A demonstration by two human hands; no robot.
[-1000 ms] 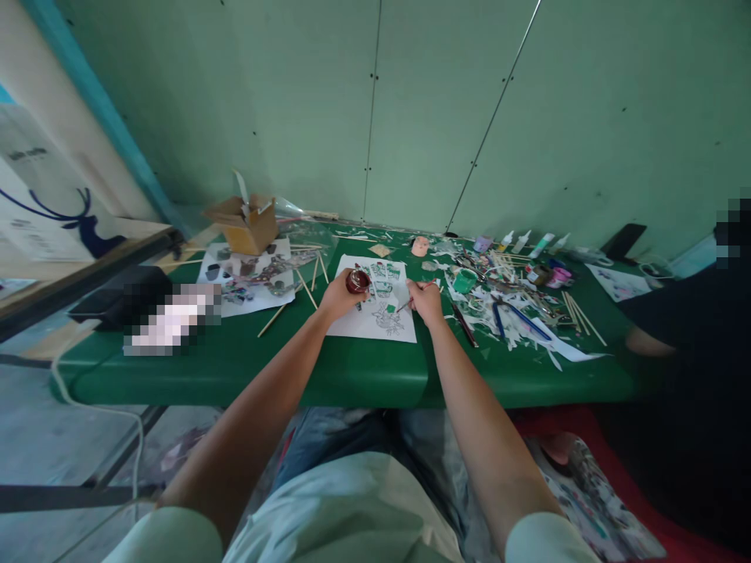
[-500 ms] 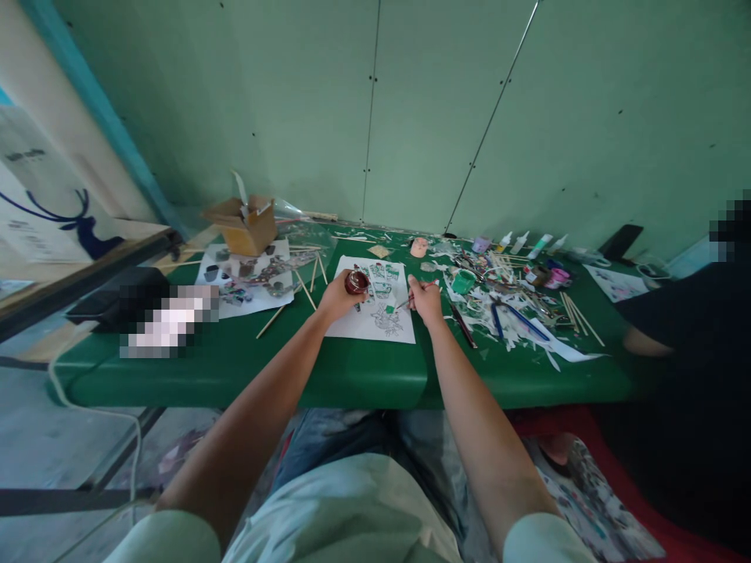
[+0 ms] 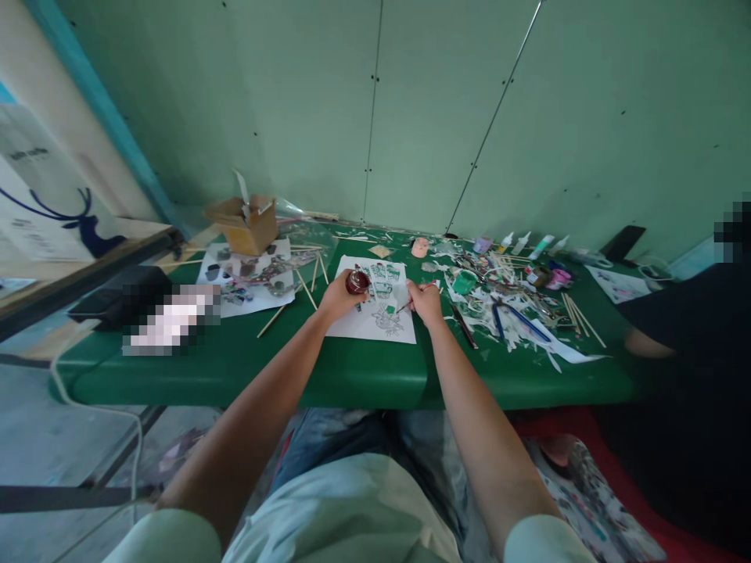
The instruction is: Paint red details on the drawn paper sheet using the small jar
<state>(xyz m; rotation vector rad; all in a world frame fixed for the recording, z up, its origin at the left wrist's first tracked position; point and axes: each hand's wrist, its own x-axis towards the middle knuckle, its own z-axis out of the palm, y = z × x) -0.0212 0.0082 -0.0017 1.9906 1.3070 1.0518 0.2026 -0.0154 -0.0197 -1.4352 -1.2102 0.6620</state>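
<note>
A small jar of dark red paint (image 3: 357, 282) is in my left hand (image 3: 340, 297), its fingers wrapped round it above the left part of a white sheet (image 3: 346, 328). The sheet bears line drawings, some painted green. My right hand (image 3: 425, 300) is at the sheet's right edge, its fingers closed on a thin paintbrush (image 3: 405, 307). The brush points down and left, near a small green patch (image 3: 390, 310) on the sheet. Whether the tip touches the paper cannot be made out.
Right of the sheet lie a green paint pot (image 3: 463, 281), blue-handled pliers (image 3: 497, 320), paper scraps and wooden sticks (image 3: 583, 319). At left are a cardboard box (image 3: 246, 231) and a painted sheet (image 3: 275, 297). A person in dark clothing (image 3: 692, 336) is at far right.
The brush tip has shifted slightly, and my right fingers have moved a little left. My left hand keeps the jar in nearly the same place.
</note>
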